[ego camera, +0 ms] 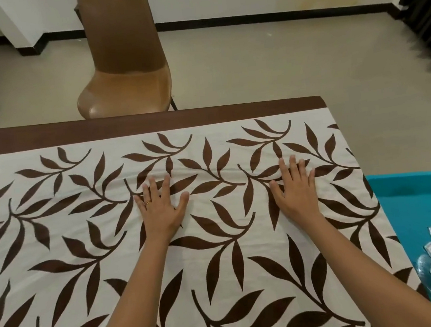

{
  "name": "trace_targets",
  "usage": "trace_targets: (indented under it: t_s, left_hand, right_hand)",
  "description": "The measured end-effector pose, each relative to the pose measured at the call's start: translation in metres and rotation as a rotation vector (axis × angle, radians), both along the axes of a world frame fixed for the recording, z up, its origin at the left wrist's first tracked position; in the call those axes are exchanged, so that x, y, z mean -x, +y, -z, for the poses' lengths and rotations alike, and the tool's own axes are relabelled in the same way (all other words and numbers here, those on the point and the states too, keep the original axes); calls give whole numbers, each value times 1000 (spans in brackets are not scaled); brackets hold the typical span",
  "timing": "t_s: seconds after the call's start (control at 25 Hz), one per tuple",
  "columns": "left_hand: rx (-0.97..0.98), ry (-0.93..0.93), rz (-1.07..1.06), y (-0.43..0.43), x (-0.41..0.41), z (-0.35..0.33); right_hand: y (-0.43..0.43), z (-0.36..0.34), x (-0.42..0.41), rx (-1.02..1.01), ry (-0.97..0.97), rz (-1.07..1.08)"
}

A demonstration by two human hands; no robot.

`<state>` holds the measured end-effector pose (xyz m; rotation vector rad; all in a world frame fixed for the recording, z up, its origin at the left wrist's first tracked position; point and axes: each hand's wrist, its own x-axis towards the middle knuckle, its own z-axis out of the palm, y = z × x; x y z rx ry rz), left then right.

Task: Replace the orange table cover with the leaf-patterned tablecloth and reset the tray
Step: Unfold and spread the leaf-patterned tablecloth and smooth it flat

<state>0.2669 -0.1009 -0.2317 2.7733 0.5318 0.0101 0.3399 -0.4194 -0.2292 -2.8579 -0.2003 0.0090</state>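
Pressing both palms flat, fingers spread, I had my left hand point(160, 210) and right hand point(296, 190) on the leaf-patterned tablecloth point(82, 232) covering the desk; the tray point(414, 194) sat off my right, nearer that hand.

Single head-worn wide-angle view, sitting above and behind the left hand point(160, 210) and right hand point(296, 189), is looking forward and steeply down along both forearms, which are entering from the bottom edge. It is sitting close enough that the leaf-patterned tablecloth point(82, 232) under the palms is filling the lower two thirds, while beyond the fingertips it is taking in a brown chair point(122, 66), floor and wall base. To the right of the right hand it is cropping a blue tray point(414, 194) at the frame edge; straight lines are bowing toward the margins.
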Motion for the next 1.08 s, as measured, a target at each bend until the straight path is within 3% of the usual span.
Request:
trace_targets:
  t_s: [0.24,0.48,0.8,1.08]
  left_hand:
    - [-4,45,-32,34,87,-6]
    - [-46,79,-96,92,215,-5]
    - [-58,92,-183,214,391,-4]
    - [-57,97,-291,288,437,-5]
  right_hand:
    - [70,-14,111,-68,96,-296]
    - [165,-7,234,-26,145,-448]
    - [268,5,342,-11,58,-528]
    - [371,3,384,11,93,-553]
